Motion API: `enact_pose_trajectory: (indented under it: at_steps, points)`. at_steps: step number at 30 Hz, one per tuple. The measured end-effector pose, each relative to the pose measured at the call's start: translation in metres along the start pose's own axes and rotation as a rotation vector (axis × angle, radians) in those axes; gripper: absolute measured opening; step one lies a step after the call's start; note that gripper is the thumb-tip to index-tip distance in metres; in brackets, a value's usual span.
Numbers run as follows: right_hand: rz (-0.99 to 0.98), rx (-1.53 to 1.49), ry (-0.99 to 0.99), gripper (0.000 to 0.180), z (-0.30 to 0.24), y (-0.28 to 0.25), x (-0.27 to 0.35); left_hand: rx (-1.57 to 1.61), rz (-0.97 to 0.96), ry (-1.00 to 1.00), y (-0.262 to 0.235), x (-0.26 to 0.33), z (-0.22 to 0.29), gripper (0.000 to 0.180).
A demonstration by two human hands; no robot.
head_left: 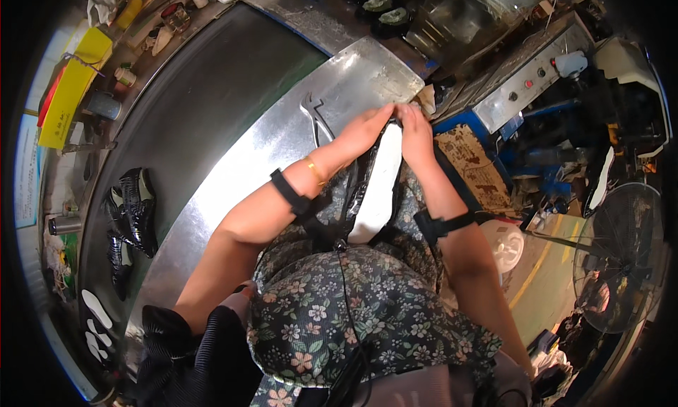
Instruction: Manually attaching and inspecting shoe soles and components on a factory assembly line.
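A black shoe with a white sole face [379,184] lies sole up against my apron, its narrow end pointing away from me. My left hand [373,122] and my right hand [415,128] close round that far end from both sides, fingertips meeting over it. Glossy black upper material shows along the shoe's left edge. What the fingertips pinch there is hidden. Beside my left forearm, metal lasting pincers [313,116] rest on the shiny metal worktop [233,170], touched by neither hand.
Several black shoes [134,209] and white sole-shaped pieces [95,312] lie on the dark belt [212,72] at left. A control panel [533,82] with buttons stands at right, above a rusty plate [472,167]. A fan [621,259] stands at far right.
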State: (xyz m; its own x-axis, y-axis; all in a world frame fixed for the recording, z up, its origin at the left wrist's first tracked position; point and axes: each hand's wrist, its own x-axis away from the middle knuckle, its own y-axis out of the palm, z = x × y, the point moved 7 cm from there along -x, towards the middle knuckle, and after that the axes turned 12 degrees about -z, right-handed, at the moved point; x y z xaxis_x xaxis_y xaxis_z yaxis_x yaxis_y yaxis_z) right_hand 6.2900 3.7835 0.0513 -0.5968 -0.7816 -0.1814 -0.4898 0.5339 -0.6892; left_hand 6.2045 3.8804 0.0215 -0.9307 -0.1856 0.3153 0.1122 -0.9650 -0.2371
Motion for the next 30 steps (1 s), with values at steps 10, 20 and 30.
enact_pose_trajectory:
  at_steps: [10, 20, 30]
  points:
    - [-0.165, -1.231, 0.327, 0.073, -0.018, 0.044, 0.133, -0.461, 0.23, -0.03, 0.035, 0.078, 0.003, 0.047]
    - [-0.077, -1.147, 0.325, 0.063, -0.023, 0.053, 0.122, -0.328, -0.103, 0.084, 0.036, 0.116, -0.027, 0.061]
    - [-0.148, -1.41, 0.421, 0.052, 0.016, 0.044, 0.128, 0.568, -0.112, 0.092, 0.087, 0.125, -0.016, 0.088]
